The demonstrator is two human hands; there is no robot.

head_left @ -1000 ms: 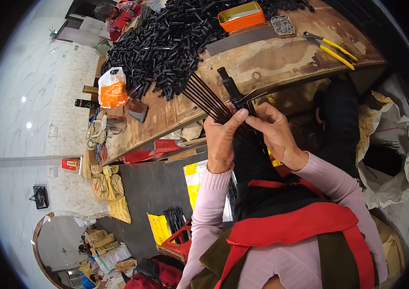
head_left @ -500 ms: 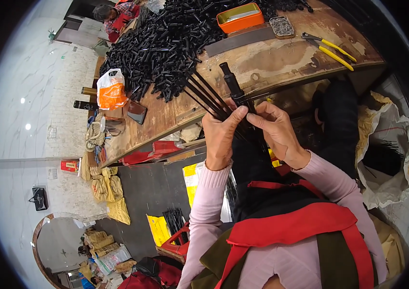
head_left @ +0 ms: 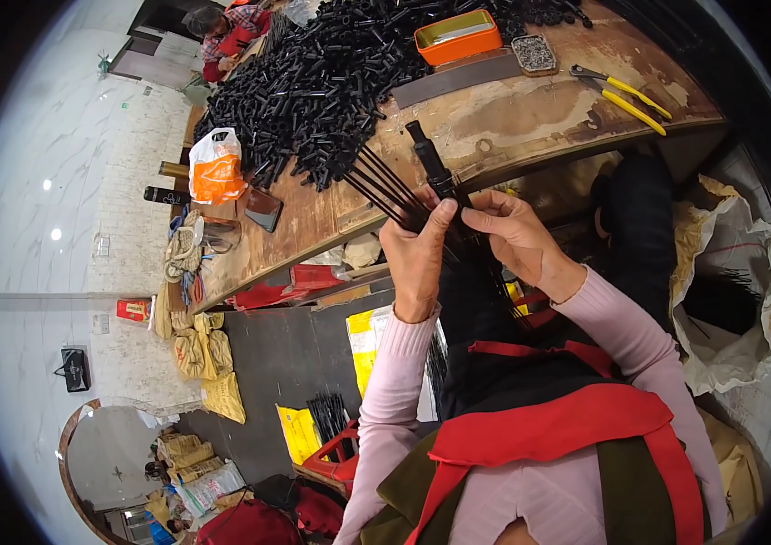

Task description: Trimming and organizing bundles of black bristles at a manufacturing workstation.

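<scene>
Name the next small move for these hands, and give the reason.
Probably square the fanned thin black rods: their tips splay apart over the worn wooden bench, while left hand and right hand pinch them together beside the black tube handle.

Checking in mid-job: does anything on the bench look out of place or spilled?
Nothing looks damaged. The heap of black tubes sprawls loosely across the wooden bench, reaching the orange tin. Both hands hold a fanned bunch of thin black rods.
</scene>
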